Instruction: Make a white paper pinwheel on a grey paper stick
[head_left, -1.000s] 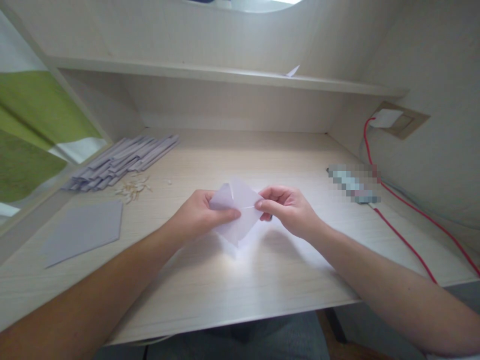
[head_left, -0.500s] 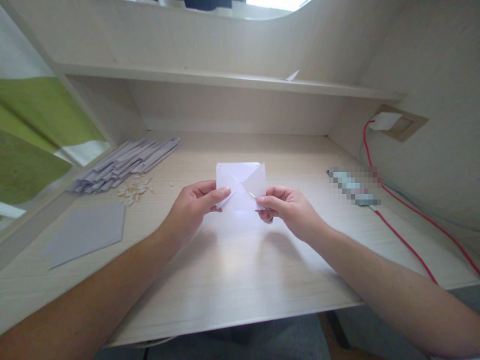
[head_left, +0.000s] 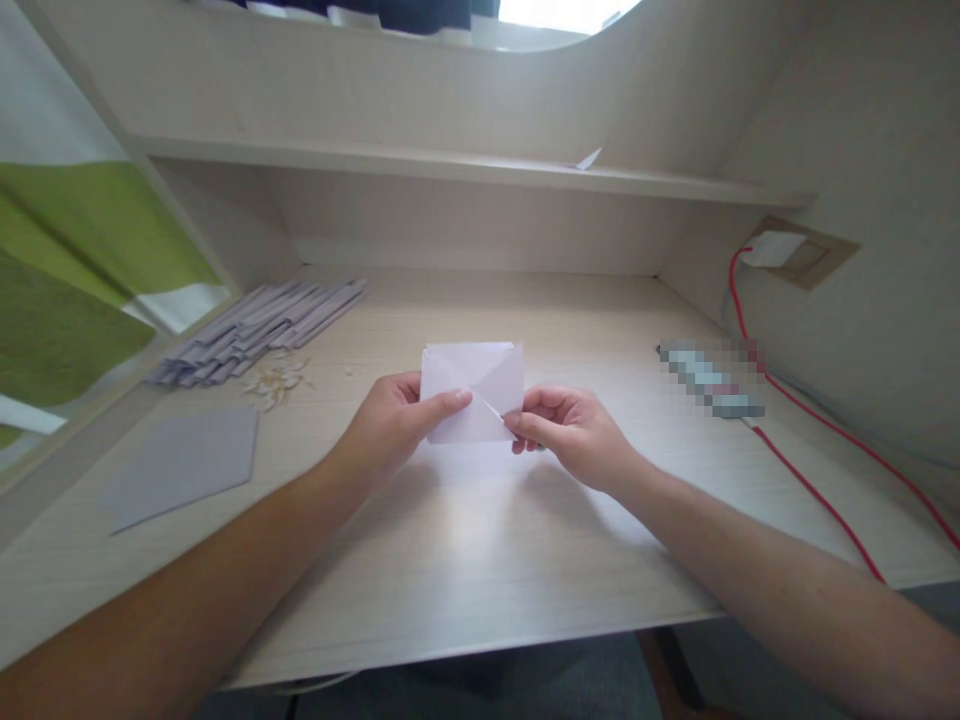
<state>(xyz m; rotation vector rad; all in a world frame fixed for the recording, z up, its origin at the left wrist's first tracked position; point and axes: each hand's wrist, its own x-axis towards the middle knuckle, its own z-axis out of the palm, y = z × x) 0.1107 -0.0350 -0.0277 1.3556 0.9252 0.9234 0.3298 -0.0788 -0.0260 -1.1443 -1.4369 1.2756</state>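
Mid-fold, my left hand [head_left: 390, 425] and right hand [head_left: 570, 435] each kept a pinching grip on the paper [head_left: 472, 385] above the surface [head_left: 480, 540], whose loose flap, I judged, wanted careful aligning.

- Light wood-grain desk top [head_left: 465, 540]: flat, pale laminate, closed in by a back panel and side walls.
- Bundle of long, narrow folded grey paper strips [head_left: 255, 318]: lies at the far left of the desk, fanned slightly.
- Scatter of small pale scraps [head_left: 277, 382]: lies just beside the near end of the bundle.
- Flat grey paper sheet [head_left: 184, 465]: lies on the left, nearer the front edge, apart from the bundle.
- Small oblong object, blurred out [head_left: 711, 378]: lies at the right.
- Thin red cable [head_left: 819, 503]: runs past that object across the right corner of the desk.
- Narrow pale wooden shelf [head_left: 420, 165]: fixed above the desk; one small white paper scrap [head_left: 587, 159] lies on it.
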